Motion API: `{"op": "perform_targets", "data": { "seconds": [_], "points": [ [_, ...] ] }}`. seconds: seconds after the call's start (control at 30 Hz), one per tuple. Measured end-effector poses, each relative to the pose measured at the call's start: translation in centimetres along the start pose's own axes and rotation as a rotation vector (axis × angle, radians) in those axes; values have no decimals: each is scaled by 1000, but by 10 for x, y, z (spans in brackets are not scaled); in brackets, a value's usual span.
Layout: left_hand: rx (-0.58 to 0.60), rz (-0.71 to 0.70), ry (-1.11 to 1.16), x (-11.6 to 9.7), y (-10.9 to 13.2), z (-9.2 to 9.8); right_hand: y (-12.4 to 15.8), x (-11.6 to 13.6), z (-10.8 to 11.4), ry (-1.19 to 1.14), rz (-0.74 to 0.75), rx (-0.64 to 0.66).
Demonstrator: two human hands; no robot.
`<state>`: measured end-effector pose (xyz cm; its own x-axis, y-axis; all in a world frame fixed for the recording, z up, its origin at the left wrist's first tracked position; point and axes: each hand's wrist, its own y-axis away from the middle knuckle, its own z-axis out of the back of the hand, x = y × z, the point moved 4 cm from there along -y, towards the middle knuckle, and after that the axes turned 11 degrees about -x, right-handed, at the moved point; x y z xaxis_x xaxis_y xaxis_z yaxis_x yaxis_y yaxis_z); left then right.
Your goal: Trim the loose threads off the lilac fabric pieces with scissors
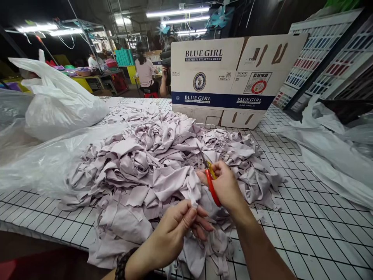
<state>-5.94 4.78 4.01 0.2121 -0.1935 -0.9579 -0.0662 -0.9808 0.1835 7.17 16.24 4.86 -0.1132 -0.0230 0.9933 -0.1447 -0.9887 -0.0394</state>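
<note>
- The left hand was closed to a pinch, thumb and forefinger on the end of a pale lilac cloth piece; its other fingers were loosely bent, apart from one another. A dark braided band circled the wrist.
- The right hand was curled around a pair of scissors with red and yellow handles, blades pointing away over the cloth. Could not tell whether its thumb also pressed on the cloth piece.
- The cloth piece stretched up from the left fingertips to just beside the right hand, in front of the heap.
- The cloth heap, same pale lilac, lay crumpled across the middle of the tabletop, which was white with a black grid; part of it hung near the front edge.
- Behind the heap stood a BLUE GIRL beer carton, white with a dark blue band.
- Left of the heap: a knotted white plastic bag and clear plastic sheeting. Far right: more crumpled plastic.
- Further back, a person in a pale top sat on a red stool, under tube lights.
</note>
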Motion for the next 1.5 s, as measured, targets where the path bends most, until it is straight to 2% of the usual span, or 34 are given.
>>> {"op": "perform_targets", "data": {
  "seconds": [0.1, 0.2, 0.27, 0.37, 0.5, 0.63, 0.77, 0.83, 0.9, 1.0, 1.2, 1.37, 1.5],
  "points": [
    [-94, -115, -110, -7, -5, 4, 13, -5, 15, -48, -39, 48],
    [-225, -294, -285, -18, -7, 10, 37, -8, 18, -178, -145, 254],
    [-258, -376, -304, -23, -7, 11, 52, -10, 10, -324, -224, 365],
    [-178, -331, -125, -26, -8, 7, 63, -12, -7, -490, -267, 384],
    [-37, -184, 156, -20, -13, 0, 60, -16, -13, -495, -266, 332],
    [-26, -168, 158, -11, -18, 3, 55, -15, 18, -248, -158, 257],
    [-27, -248, -1, -5, -21, 6, 68, -2, 49, 286, 33, 239],
    [-16, -318, -113, -6, -21, 5, 77, 4, 56, 515, 100, 183],
    [-7, -396, -214, -9, -20, 4, 84, 8, 57, 639, 151, 131],
    [11, -471, -305, -12, -19, 3, 86, 9, 54, 709, 233, 93],
    [16, -487, -364, -11, -19, 3, 81, 2, 55, 775, 440, 98],
    [30, -489, -401, -16, -17, 2, 81, 6, 57, 818, 459, 105],
    [55, -463, -394, -18, -17, 4, 82, 13, 55, 835, 389, 120]
  ]
}}
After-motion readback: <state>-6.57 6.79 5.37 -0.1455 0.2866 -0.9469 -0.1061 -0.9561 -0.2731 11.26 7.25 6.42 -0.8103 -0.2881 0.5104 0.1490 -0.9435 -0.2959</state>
